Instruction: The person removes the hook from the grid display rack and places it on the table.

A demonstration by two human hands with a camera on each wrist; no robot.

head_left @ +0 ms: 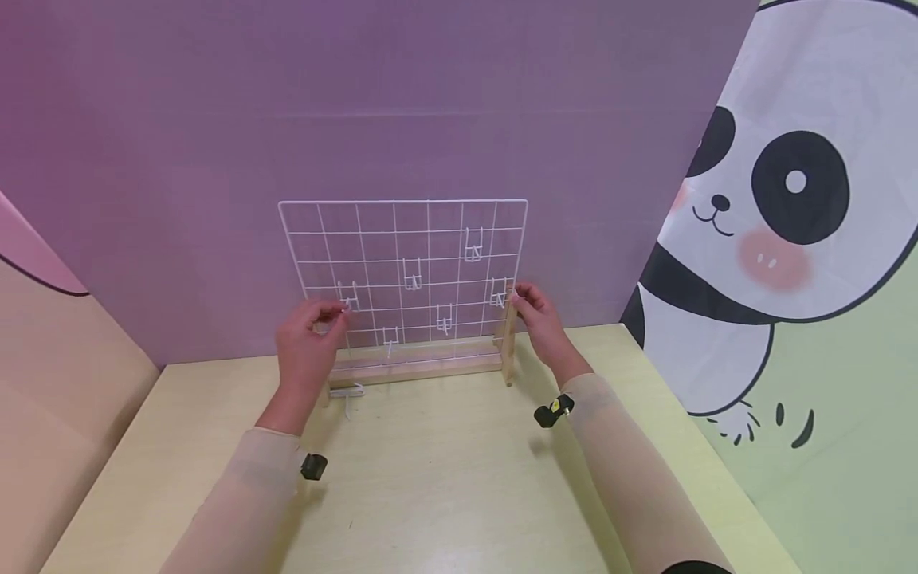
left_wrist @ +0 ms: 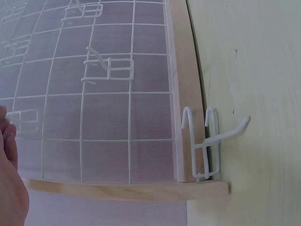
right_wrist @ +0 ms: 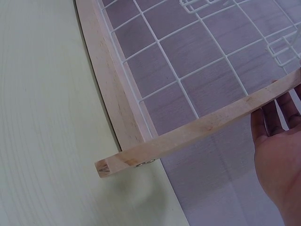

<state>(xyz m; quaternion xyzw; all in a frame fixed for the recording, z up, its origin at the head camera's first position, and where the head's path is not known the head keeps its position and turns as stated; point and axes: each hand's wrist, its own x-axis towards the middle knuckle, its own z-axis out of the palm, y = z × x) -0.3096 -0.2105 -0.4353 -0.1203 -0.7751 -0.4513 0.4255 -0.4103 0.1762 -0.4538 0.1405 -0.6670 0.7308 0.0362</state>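
A white wire grid panel (head_left: 448, 271) stands upright in a wooden stand (head_left: 508, 351), with several white wire hooks hung on it. My left hand (head_left: 308, 339) is at the panel's left side, its thumb and fingertips pinching a white wire hook (left_wrist: 29, 121) that hangs on the grid. On the other side my right hand (head_left: 543, 323) grips the stand's right upright near its top, close beside another hook (head_left: 498, 298). In the right wrist view its fingers (right_wrist: 273, 117) go behind the wooden upright (right_wrist: 207, 125), their tips hidden.
One loose wire hook (head_left: 347, 392) leans at the stand's front left foot, its prong pointing outward. The pale wooden table (head_left: 430, 478) extends in front. A purple backdrop (head_left: 402, 104) rises behind, and a panda-printed panel (head_left: 789, 303) borders the right.
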